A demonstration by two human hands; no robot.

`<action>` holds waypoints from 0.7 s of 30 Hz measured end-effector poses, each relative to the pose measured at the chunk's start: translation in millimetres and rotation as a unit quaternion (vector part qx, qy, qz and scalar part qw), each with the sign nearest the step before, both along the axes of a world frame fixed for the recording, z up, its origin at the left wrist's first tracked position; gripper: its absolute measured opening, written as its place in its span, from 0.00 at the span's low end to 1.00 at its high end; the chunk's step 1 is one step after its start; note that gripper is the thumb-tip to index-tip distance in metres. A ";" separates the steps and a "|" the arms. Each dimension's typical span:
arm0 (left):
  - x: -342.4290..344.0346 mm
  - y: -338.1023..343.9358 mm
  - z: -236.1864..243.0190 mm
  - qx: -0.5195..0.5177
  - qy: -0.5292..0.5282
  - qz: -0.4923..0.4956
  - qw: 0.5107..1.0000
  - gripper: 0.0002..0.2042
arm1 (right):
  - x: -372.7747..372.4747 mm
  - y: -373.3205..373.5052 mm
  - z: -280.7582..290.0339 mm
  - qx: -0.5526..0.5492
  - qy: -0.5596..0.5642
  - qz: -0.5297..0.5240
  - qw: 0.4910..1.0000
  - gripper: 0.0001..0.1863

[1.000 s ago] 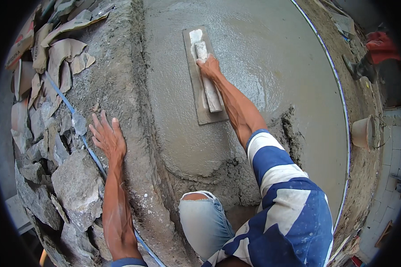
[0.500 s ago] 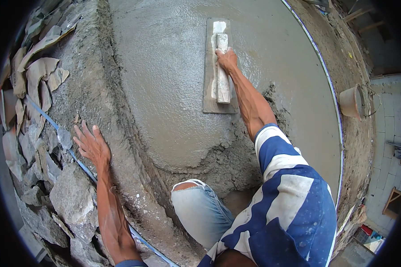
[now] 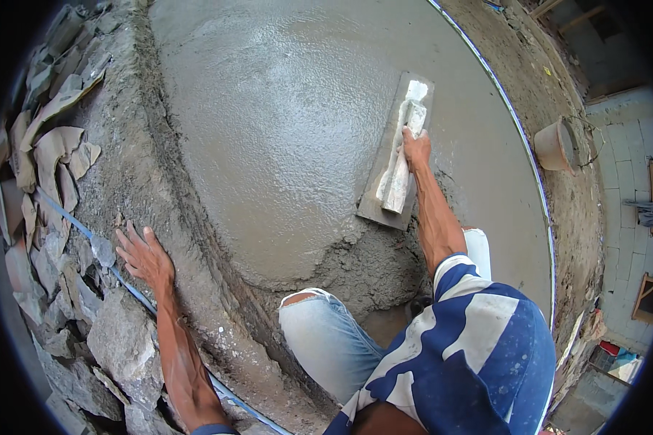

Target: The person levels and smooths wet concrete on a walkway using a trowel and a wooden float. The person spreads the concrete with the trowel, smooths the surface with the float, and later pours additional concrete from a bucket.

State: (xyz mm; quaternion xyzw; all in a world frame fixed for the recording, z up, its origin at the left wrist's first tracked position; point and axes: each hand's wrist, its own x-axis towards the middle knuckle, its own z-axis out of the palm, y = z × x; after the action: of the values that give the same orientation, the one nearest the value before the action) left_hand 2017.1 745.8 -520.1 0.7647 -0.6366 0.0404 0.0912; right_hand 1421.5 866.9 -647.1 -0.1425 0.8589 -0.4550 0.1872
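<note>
My right hand [image 3: 416, 148] is wrapped round the pale, cement-caked handle of a long rectangular plastering trowel [image 3: 372, 205]. The trowel's flat blade lies on the wet grey concrete [image 3: 268, 138], its far end tilted to the right. Just below its near end is a rougher, lumpy patch of concrete [image 3: 370, 268]. On the left, my left hand [image 3: 146, 257] rests with spread fingers on the rough earthen edge [image 3: 189, 290] beside the slab, holding nothing.
Broken stones [image 3: 127, 341] and torn paper sacks [image 3: 54, 156] are heaped at the left, with a blue hose [image 3: 132, 286] running across. A bucket [image 3: 557, 145] stands beyond the pale strip [image 3: 519, 119] edging the slab. My bent knee [image 3: 319, 326] is close to the rough concrete.
My right hand has drawn the trowel nearer and to the right, and the trowel has turned clockwise. The left hand stays on the edge. The view has shifted slightly.
</note>
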 end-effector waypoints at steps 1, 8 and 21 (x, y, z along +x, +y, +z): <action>-3.6 -0.6 1.8 -0.007 0.003 -0.003 1.000 0.30 | -3.0 8.7 4.9 -0.032 0.003 -0.036 0.999 0.23; -6.1 -0.8 5.2 -0.008 0.002 -0.004 1.000 0.30 | 56.9 -40.3 43.5 -0.081 0.010 0.094 0.992 0.21; -5.1 -6.3 -6.1 -0.010 0.008 -0.019 1.000 0.31 | 116.6 -263.7 -3.6 -0.017 0.065 0.333 0.940 0.34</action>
State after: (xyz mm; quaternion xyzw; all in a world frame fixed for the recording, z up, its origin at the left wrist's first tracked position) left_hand 2012.0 739.5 -526.2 0.7516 -0.6501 0.0386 0.1048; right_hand 1538.1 603.2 -650.7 -0.4529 0.7643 -0.3714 0.2698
